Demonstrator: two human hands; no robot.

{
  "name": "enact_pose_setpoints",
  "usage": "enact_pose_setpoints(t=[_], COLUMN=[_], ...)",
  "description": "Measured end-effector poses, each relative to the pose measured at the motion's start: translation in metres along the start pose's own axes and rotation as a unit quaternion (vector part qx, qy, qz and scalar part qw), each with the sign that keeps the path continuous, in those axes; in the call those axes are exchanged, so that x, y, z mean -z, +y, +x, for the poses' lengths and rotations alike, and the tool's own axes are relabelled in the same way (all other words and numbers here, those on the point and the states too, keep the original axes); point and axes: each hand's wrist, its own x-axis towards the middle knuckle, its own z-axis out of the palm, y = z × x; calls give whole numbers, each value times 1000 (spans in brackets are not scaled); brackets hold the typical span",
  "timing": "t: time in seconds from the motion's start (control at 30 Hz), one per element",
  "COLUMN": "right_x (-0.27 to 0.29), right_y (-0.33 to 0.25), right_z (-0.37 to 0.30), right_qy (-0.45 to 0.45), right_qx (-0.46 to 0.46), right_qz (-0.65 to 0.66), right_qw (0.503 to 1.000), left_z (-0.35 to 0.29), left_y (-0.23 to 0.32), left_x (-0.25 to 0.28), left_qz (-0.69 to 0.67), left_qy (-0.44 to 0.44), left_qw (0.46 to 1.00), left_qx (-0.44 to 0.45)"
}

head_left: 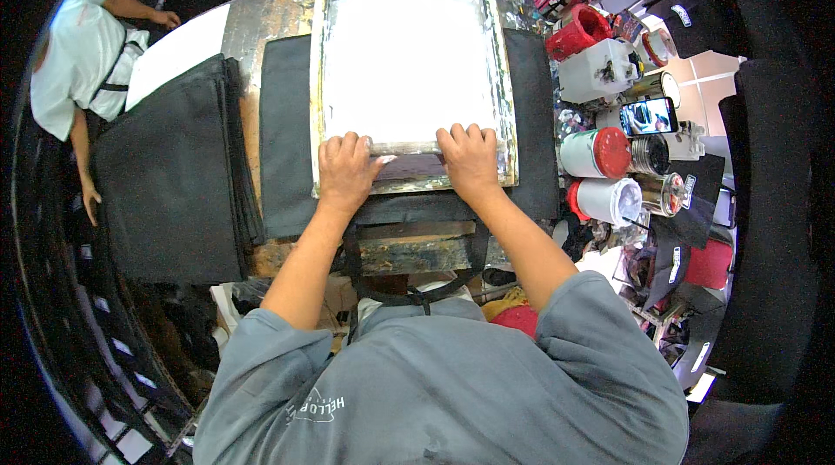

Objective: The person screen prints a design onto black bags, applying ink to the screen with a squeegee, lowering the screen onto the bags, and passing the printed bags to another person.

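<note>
Head view: the left hand [346, 171] and the right hand [470, 162] are gripping a squeegee [405, 149] near its two ends, fingers curling over it close together, the left thumb pointing inward. The squeegee is lying crosswise near the close end of a screen-printing frame [318, 73], which is resting over a black fabric bag [285, 117] on the paint-stained table [409, 254]. Stacked black fabric pieces [174, 187] are lying to the left; a red-lidded container [591, 153] is sitting to the right.

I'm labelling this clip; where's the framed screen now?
In the head view, the framed screen lies at upper centre on black fabric, right of the black stack, its near end under the left hand and right hand.
</note>
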Motion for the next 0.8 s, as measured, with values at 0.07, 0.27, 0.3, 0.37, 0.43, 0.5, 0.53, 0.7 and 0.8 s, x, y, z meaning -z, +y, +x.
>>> enact_pose_setpoints(t=[0.07, 0.27, 0.3, 0.37, 0.43, 0.5, 0.53, 0.7, 0.8], right_x=[1, 24, 28, 24, 18, 14, 12, 16, 19], right_y=[-5, 0, -3, -9, -15, -19, -17, -19, -16], right_z=[1, 11, 3, -12, -24, -31, -32, -27, -25], right_qy=[-8, -94, -97, -67, -42, -12, -16, -41, -54], right_qx=[3, -11, -17, -14, -12, -13, -19, -16, -25], right_qz=[0, 58, 69, 68, 70, 77, 75, 68, 94], right_qw=[1000, 994, 993, 995, 997, 997, 997, 997, 994], left_z=[-3, -49, -67, -110, -117, -122, -103, -79, -58], left_y=[-3, -19, -31, -60, -85, -91, -72, -60, -51], left_x=[1, 51, 61, 42, 30, 28, 46, -19, -13], left_qz=[-47, -108, -109, -45, -60, -19, 23, -217, -288], left_qy=[14, 124, 84, 107, 9, -19, 1, -156, -127], left_qw=[999, 975, 970, 932, 909, 919, 944, 842, 781], left_qx=[15, 150, 200, 342, 413, 392, 330, 469, 539])
